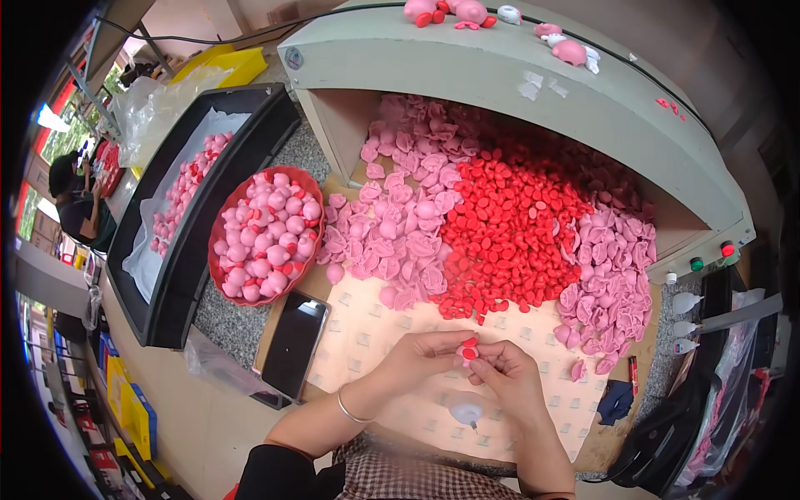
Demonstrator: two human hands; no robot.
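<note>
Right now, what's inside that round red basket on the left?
The red basket is heaped with assembled pink toy pieces, several showing small red parts. The heap covers the basket's bottom, so whatever lies underneath cannot be seen.

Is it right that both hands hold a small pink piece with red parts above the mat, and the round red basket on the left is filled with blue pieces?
Not quite: the head view shows the red basket filled with pink pieces, not blue ones. The left hand and right hand do hold the small pink piece.

Light: bright and even around your hands (467, 367), soft shadows.
Edges: bent, black fisheye rim.
Blur: your checked lap (417, 479).
</note>
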